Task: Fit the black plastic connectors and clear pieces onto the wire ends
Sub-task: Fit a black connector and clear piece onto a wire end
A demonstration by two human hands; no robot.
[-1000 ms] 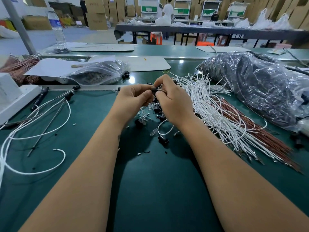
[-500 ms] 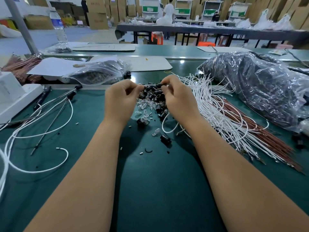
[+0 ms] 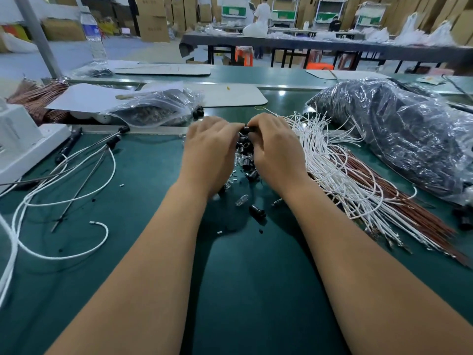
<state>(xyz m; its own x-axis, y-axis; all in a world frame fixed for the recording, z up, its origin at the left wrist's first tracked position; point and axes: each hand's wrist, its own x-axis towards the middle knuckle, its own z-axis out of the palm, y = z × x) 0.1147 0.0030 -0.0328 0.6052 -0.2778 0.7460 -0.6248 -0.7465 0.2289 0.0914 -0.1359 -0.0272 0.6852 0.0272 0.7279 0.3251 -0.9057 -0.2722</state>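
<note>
Hands drawn together since the earlier frame. Black connector [image 3: 247, 129] pinched between fingertips of left hand [image 3: 208, 152] and right hand [image 3: 277, 149], frame centre, long axis crosswise; loose connector pile [image 3: 245, 155] directly beneath.

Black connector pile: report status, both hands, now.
Left hand and right hand together over black connector pile, pinching one connector. White wires beside right hand. Nothing blocking.
</note>
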